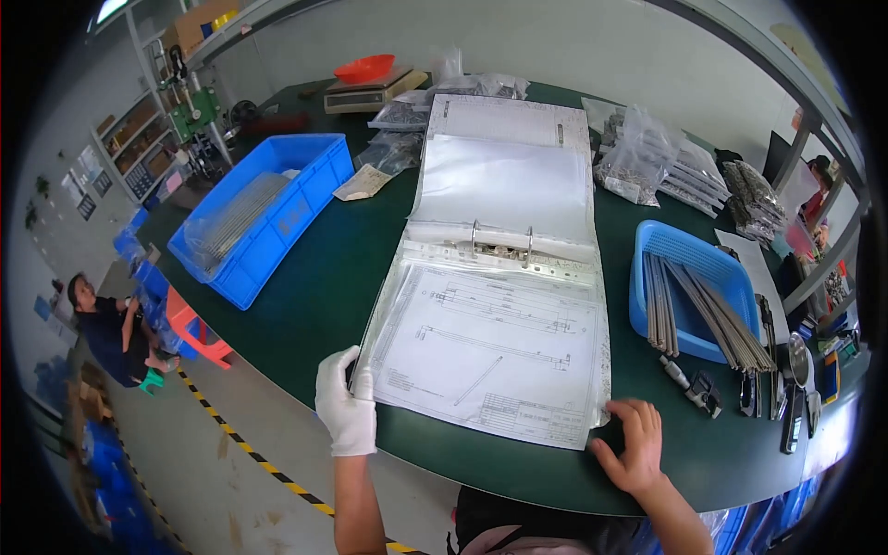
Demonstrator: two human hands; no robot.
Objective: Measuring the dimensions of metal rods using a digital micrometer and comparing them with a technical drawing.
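An open ring binder (599,324) lies on the green table, its two metal rings at the middle. Its near side shows a technical drawing (490,351) of long thin parts in a clear sleeve; the far side carries a blank-looking, glossy sheet (504,176). My left hand (347,407), in a white glove, grips the binder's near left edge, with part of its fingers hidden. Bare, my right hand (636,446) rests at the near right corner, thumb and fingers apart, holding nothing.
A blue basket (647,242) with metal rods (708,310) stands right, near calipers (768,324) and a micrometer (689,384). Left is a blue crate (277,245) of bagged rods. Bagged parts (638,157) and a scale (370,92) sit behind. A person (111,328) sits far left.
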